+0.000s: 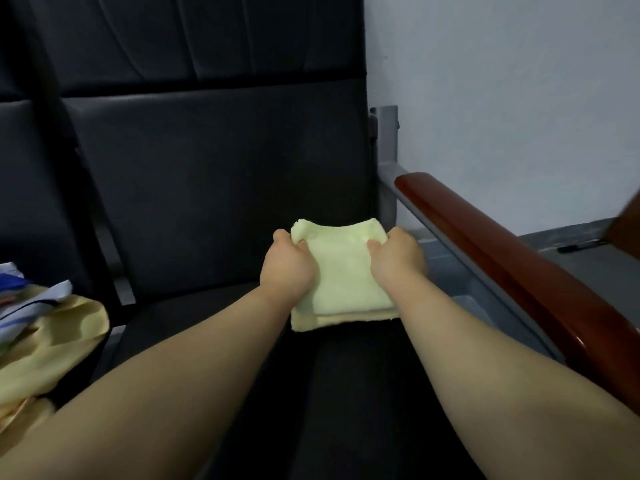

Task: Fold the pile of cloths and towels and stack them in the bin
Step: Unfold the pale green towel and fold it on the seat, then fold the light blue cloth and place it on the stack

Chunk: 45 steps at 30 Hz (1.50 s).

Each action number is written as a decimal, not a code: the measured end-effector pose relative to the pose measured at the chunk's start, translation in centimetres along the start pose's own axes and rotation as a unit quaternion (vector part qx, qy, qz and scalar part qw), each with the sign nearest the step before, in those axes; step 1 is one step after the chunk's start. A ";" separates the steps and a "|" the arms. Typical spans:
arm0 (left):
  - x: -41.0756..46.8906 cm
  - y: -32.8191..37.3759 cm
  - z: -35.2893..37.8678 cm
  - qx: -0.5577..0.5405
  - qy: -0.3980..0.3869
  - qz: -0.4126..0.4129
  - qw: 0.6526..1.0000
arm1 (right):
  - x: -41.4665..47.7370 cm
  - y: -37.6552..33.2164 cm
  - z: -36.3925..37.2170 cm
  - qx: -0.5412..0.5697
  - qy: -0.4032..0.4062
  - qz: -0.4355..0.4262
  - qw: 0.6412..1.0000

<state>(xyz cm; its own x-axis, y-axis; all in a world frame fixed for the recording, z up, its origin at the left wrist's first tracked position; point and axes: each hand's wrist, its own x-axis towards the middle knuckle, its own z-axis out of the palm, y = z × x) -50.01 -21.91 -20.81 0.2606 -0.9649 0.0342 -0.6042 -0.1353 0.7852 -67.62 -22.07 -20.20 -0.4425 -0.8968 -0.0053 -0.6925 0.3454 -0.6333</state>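
Observation:
A folded pale green towel [341, 271] lies on top of a folded pale yellow cloth [332, 320] above the dark chair seat. My left hand [287, 268] grips the towel's left side, fingers curled over its far edge. On the right side my right hand [396, 261] grips it the same way. A pile of unfolded cloths [41, 334], yellow with blue-and-white pieces, sits at the left edge on the neighbouring seat. Beyond the armrest a grey bin [485, 306] shows only in part.
The dark chair seat [214, 209] and its backrest fill the middle. A red-brown wooden armrest [502, 258] on a grey metal frame runs along the right. A white wall stands behind, with grey floor at the right.

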 end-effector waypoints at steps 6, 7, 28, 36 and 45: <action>1.0 -2.6 1.9 0.051 0.002 -0.057 0.997 | 1.1 2.2 1.4 -0.015 0.001 0.041 0.999; 0.9 -2.8 1.6 0.043 0.005 -0.062 0.997 | 0.7 2.3 1.0 -0.002 0.004 0.054 0.999; -18.7 -16.3 -30.6 0.136 0.097 -0.076 0.983 | -31.6 -12.9 4.9 -0.003 -0.223 -0.254 0.941; -21.5 -23.3 -43.1 0.201 0.188 -0.116 0.954 | -40.6 -23.2 10.8 0.002 -0.319 -0.355 0.878; -16.8 -28.1 -46.8 0.170 0.195 -0.088 0.962 | -41.0 -33.2 17.8 0.019 -0.268 -0.283 0.921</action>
<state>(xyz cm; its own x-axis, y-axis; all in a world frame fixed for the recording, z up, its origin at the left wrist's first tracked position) -2.17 8.62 -14.51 0.6035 -0.7715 0.2014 -0.7194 -0.4180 0.5547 -16.35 -1.65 -12.72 0.3347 -0.9415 -0.0407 -0.7013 -0.2200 -0.6781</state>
